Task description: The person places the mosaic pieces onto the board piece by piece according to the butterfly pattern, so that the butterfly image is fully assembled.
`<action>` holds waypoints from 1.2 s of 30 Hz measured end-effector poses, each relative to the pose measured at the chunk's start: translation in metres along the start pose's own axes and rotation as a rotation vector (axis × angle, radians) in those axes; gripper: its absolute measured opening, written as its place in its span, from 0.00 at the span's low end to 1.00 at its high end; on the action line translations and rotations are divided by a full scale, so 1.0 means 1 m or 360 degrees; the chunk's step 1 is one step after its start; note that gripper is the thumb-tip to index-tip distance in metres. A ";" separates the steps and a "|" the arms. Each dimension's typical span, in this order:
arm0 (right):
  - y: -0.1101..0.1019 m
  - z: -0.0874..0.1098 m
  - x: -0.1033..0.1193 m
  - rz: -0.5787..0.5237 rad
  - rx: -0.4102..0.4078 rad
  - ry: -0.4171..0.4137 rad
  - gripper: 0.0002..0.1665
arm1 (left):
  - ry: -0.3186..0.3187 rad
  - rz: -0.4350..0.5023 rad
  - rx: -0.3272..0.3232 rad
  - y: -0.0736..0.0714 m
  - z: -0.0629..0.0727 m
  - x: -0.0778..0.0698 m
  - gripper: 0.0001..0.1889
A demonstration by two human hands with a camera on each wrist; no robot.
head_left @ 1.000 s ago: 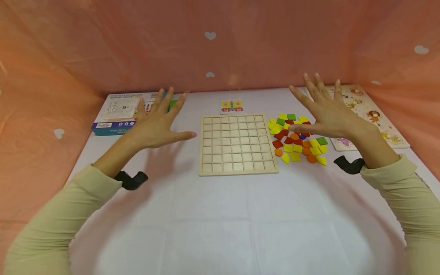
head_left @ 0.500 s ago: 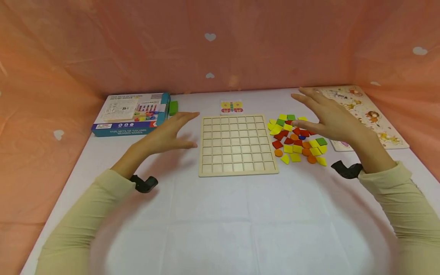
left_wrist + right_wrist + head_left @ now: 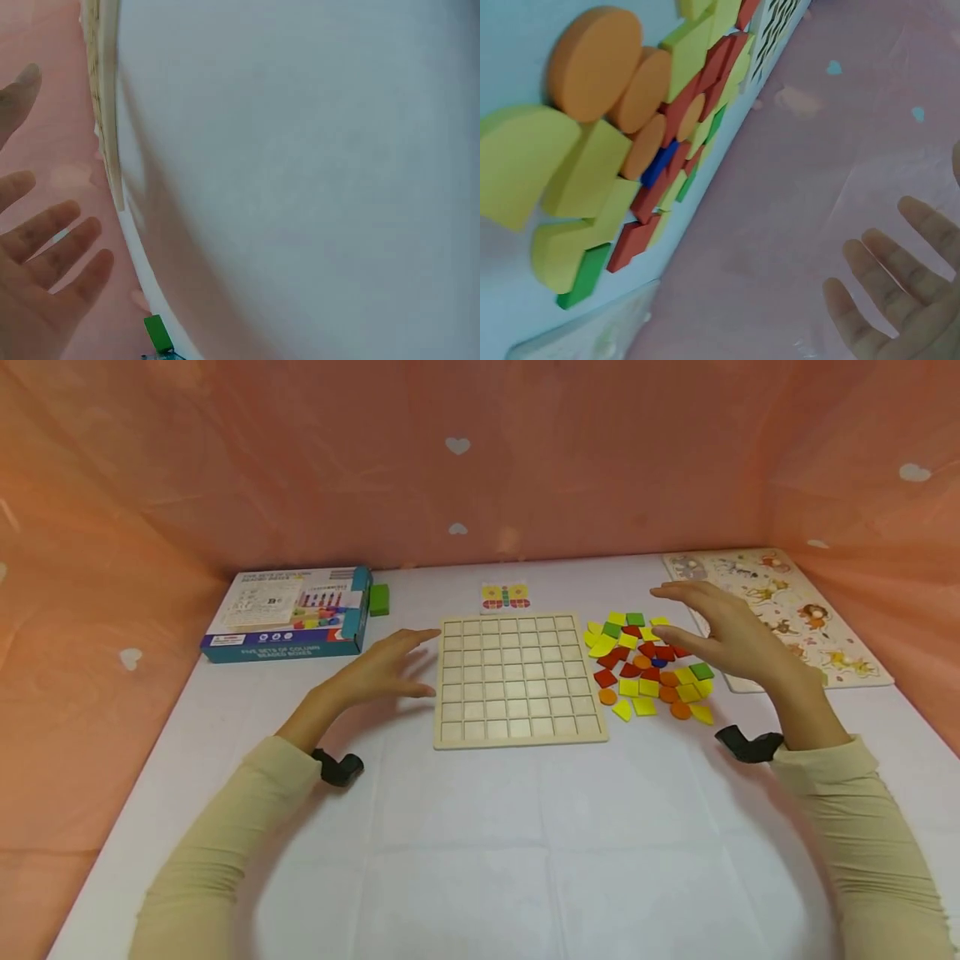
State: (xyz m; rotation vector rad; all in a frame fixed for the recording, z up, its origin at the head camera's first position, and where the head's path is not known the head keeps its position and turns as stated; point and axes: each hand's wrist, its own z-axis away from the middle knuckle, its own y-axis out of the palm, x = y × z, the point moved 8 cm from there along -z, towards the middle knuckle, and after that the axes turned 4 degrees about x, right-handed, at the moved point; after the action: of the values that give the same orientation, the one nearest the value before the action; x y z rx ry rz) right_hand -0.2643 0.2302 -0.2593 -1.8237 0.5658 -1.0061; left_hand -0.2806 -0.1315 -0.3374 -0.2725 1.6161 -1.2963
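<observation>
"What lettering can you make out?"
"On the box (image 3: 288, 617), I read FIVE SETS OF COLUMN BEADED BOXES along the front side; on its top I make out FIVE SETS OF COLUMN again."
"And the white label (image 3: 264, 602) there?"
"Its print is too small for me to read."

The white table (image 3: 480, 814) here bears a grid board (image 3: 520, 681); left of it, box (image 3: 288, 615) and green block (image 3: 379, 599); behind, card (image 3: 506, 597); right, tiles (image 3: 648, 686), animal puzzle (image 3: 787, 617).
</observation>
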 end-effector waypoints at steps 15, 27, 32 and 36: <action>0.007 -0.005 -0.025 -0.0138 -0.0074 0.0076 0.28 | 0.0088 0.0040 -0.0010 0.012 -0.008 0.007 0.47; 0.020 -0.025 -0.037 -0.0267 -0.0028 0.0132 0.27 | -0.0029 0.0025 0.0080 0.022 -0.013 0.015 0.49; 0.028 -0.039 -0.041 -0.0368 -0.0013 0.0082 0.25 | -0.0037 0.0032 0.0076 0.023 -0.013 0.016 0.49; 0.035 -0.051 -0.045 -0.0428 0.0019 0.0136 0.23 | -0.0024 0.0036 0.0082 0.023 -0.013 0.018 0.49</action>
State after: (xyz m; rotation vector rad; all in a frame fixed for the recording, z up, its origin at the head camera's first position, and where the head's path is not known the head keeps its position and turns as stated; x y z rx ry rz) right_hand -0.3303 0.2211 -0.2968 -1.8863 0.3699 -1.2691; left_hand -0.2902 -0.1266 -0.3671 -0.2310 1.5665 -1.3136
